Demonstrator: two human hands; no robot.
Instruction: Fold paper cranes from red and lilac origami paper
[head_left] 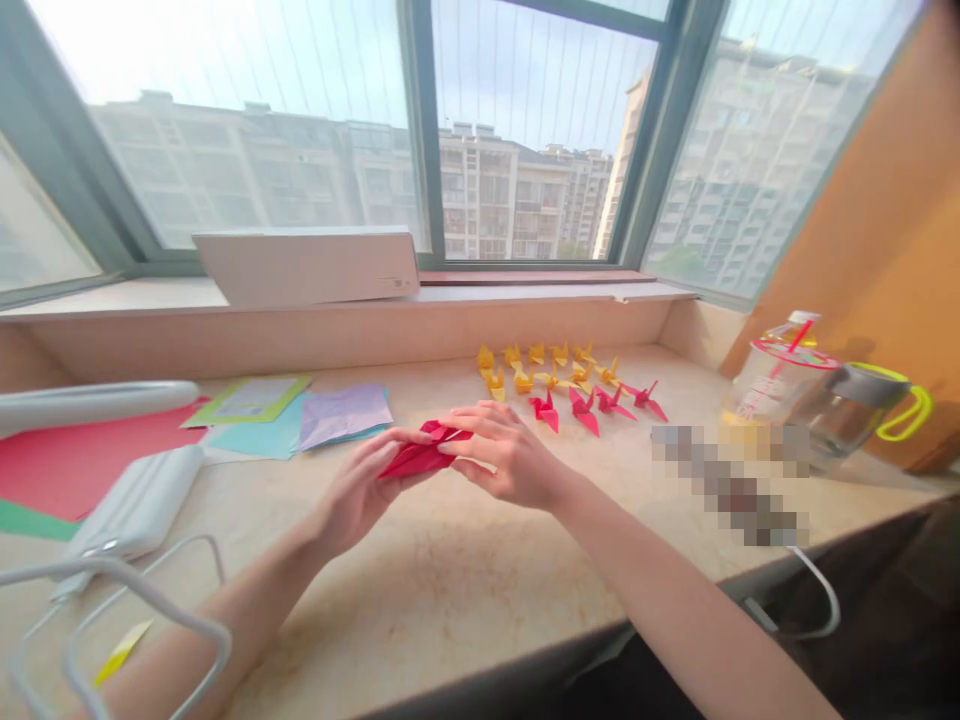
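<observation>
Left hand [351,492]: curled, pinching the paper [412,458].
Right hand [506,458]: half bent on the paper; we cannot tell whether it grips.
Paper: red, folded, between our hands.
Cranes [583,411]: beyond our right hand.

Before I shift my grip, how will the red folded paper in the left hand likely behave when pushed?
The red folded paper is probably very light, being small and thin. Its overlapping folds should make it stiffer than a loose sheet. Its slim, narrowing end by the left hand could crease or bend under a hard push.
</observation>
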